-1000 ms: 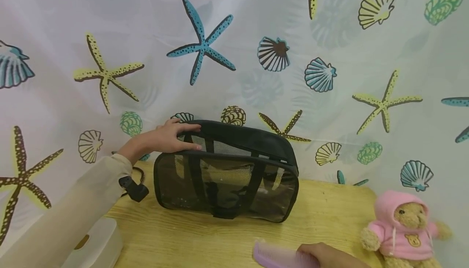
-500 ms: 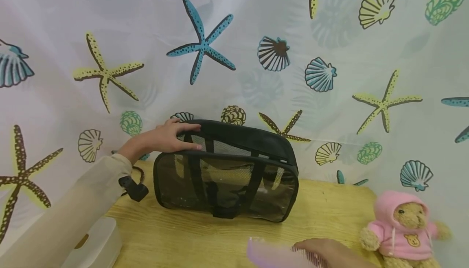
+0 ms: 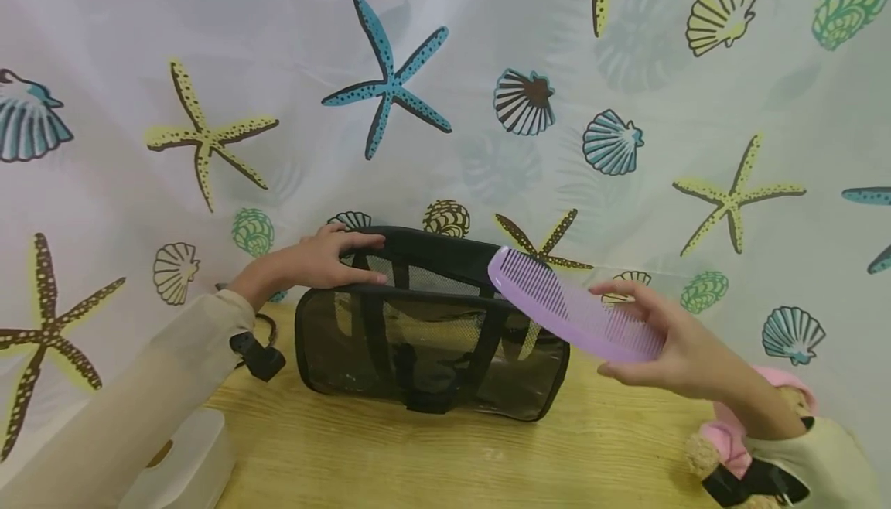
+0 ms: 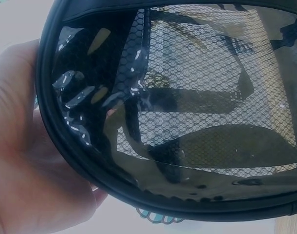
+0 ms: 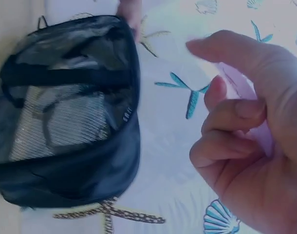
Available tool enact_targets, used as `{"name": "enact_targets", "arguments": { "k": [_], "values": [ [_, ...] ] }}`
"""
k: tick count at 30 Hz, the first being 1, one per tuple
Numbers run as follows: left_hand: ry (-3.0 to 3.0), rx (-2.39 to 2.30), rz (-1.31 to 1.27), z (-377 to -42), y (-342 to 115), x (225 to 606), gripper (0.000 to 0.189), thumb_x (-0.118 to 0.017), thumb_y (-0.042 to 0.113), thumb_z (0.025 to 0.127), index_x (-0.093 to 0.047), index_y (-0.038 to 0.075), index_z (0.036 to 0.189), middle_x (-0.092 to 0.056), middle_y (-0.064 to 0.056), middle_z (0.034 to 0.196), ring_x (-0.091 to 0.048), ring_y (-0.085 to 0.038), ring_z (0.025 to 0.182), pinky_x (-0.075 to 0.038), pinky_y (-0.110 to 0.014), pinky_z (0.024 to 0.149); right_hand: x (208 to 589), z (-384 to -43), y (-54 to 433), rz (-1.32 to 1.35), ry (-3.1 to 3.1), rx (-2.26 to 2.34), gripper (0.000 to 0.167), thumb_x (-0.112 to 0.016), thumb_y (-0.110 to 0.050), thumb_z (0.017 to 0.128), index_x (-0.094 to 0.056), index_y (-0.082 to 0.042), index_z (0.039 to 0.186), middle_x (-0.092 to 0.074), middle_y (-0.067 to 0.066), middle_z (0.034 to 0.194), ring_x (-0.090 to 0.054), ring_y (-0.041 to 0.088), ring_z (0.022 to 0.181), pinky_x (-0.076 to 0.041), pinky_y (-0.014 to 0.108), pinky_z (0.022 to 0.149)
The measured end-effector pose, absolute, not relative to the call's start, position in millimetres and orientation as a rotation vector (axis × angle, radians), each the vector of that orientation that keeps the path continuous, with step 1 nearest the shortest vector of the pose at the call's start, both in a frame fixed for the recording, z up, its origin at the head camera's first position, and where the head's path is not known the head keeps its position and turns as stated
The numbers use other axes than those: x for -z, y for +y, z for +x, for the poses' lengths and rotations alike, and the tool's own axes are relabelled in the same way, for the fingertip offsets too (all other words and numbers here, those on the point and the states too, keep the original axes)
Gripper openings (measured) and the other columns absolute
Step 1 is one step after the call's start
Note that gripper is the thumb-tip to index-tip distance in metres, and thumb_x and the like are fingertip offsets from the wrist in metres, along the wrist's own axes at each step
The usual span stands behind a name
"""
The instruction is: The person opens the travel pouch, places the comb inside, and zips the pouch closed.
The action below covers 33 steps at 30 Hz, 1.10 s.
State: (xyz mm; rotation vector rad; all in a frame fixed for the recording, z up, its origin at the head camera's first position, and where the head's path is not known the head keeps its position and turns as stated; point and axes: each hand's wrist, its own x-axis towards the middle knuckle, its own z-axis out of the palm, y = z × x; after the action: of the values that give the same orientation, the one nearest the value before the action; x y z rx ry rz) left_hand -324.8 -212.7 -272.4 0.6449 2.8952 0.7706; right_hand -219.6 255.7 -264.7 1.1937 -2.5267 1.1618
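Observation:
A black bag with clear panels and mesh stands on the table, its top slit parted. My left hand rests over the bag's left end, thumb along the front rim and forefinger near the back rim. In the left wrist view the clear end panel fills most of the picture, with the left hand beside its edge. My right hand grips one end of a purple comb; the comb's free end overlaps the bag's upper right corner in the head view. Fingers partly hide the comb in the right wrist view.
A teddy bear in a pink hoodie sits at the right table edge, partly behind the right arm. A white box with a slot stands front left, below the left forearm. A seashell-print curtain hangs behind the bag.
The right hand has risen from the front edge of the table with the comb, up and forward to the bag's right end. The left hand stays on the bag.

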Motion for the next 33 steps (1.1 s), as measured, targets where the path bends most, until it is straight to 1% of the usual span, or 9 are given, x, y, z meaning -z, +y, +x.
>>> {"name": "enact_targets", "arguments": {
  "k": [3, 9, 12, 17, 19, 24, 28, 31, 33],
  "values": [
    [2.902, -0.77, 0.647, -324, -214, 273, 0.08, -0.07, 0.05, 0.094, -0.04, 0.016, 0.16, -0.03, -0.02, 0.167, 0.0, -0.051, 0.157, -0.001, -0.083, 0.115, 253, -239, 248, 1.199, -2.558, -1.226, 0.073, -0.083, 0.005, 0.08, -0.046, -0.002, 0.143, -0.069, 0.021, 0.108, -0.067, 0.01, 0.071, -0.058, 0.031, 0.051],
    [2.889, -0.798, 0.659, -327, -208, 272, 0.079, -0.07, 0.05, 0.094, -0.04, 0.017, 0.16, -0.031, -0.018, 0.168, 0.001, -0.05, 0.158, -0.001, -0.082, 0.116, 240, -271, 236, 1.094, -2.603, -0.97, 0.068, -0.085, -0.011, 0.084, -0.057, -0.011, 0.146, -0.065, 0.017, 0.138, -0.061, 0.002, 0.088, -0.057, 0.024, 0.072],
    [2.879, -0.803, 0.662, -326, -207, 273, 0.081, -0.07, 0.052, 0.094, -0.04, 0.017, 0.16, -0.031, -0.018, 0.168, 0.002, -0.051, 0.157, -0.003, -0.082, 0.116, 236, -282, 230, 1.043, -2.652, -0.967, 0.07, -0.087, -0.016, 0.083, -0.058, -0.018, 0.147, -0.064, 0.016, 0.14, -0.059, 0.003, 0.072, -0.054, 0.025, 0.062],
    [2.887, -0.802, 0.67, -323, -211, 274, 0.082, -0.071, 0.051, 0.094, -0.04, 0.014, 0.159, -0.035, -0.018, 0.166, 0.002, -0.055, 0.156, -0.006, -0.082, 0.115, 226, -299, 212, 1.012, -2.706, -1.157, 0.068, -0.087, -0.016, 0.084, -0.053, -0.012, 0.143, -0.057, 0.023, 0.144, -0.061, 0.015, 0.055, -0.054, 0.033, 0.052],
    [2.892, -0.815, 0.679, -323, -211, 274, 0.081, -0.071, 0.05, 0.094, -0.04, 0.013, 0.159, -0.036, -0.018, 0.165, 0.002, -0.055, 0.156, -0.006, -0.081, 0.116, 221, -305, 207, 1.006, -2.694, -1.168, 0.067, -0.087, -0.015, 0.083, -0.055, -0.01, 0.141, -0.056, 0.021, 0.147, -0.063, 0.016, 0.058, -0.057, 0.034, 0.057],
    [2.891, -0.823, 0.675, -323, -210, 271, 0.08, -0.07, 0.05, 0.094, -0.04, 0.015, 0.159, -0.035, -0.016, 0.166, 0.003, -0.052, 0.157, -0.004, -0.08, 0.117, 216, -318, 199, 0.962, -2.683, -1.12, 0.066, -0.09, -0.019, 0.081, -0.063, -0.015, 0.141, -0.064, 0.013, 0.137, -0.065, 0.019, 0.063, -0.057, 0.033, 0.059],
    [2.888, -0.817, 0.657, -323, -211, 271, 0.079, -0.07, 0.049, 0.094, -0.04, 0.015, 0.159, -0.034, -0.017, 0.167, 0.004, -0.051, 0.157, 0.0, -0.082, 0.116, 220, -325, 193, 0.94, -2.675, -1.148, 0.066, -0.09, -0.021, 0.081, -0.064, -0.017, 0.141, -0.062, 0.009, 0.141, -0.067, 0.019, 0.086, -0.057, 0.027, 0.069],
    [2.884, -0.818, 0.637, -323, -212, 272, 0.079, -0.07, 0.048, 0.095, -0.039, 0.016, 0.16, -0.032, -0.017, 0.168, 0.006, -0.05, 0.158, 0.002, -0.082, 0.115, 224, -330, 188, 0.968, -2.679, -1.169, 0.064, -0.087, -0.02, 0.083, -0.062, -0.015, 0.142, -0.058, 0.006, 0.146, -0.062, 0.018, 0.105, -0.055, 0.022, 0.082],
    [2.883, -0.82, 0.627, -322, -214, 274, 0.079, -0.07, 0.049, 0.095, -0.039, 0.017, 0.16, -0.032, -0.017, 0.168, 0.006, -0.05, 0.158, 0.002, -0.082, 0.115, 228, -333, 186, 0.997, -2.696, -1.197, 0.063, -0.085, -0.02, 0.085, -0.06, -0.015, 0.143, -0.057, 0.007, 0.147, -0.06, 0.019, 0.109, -0.054, 0.022, 0.087]
  ]
}}
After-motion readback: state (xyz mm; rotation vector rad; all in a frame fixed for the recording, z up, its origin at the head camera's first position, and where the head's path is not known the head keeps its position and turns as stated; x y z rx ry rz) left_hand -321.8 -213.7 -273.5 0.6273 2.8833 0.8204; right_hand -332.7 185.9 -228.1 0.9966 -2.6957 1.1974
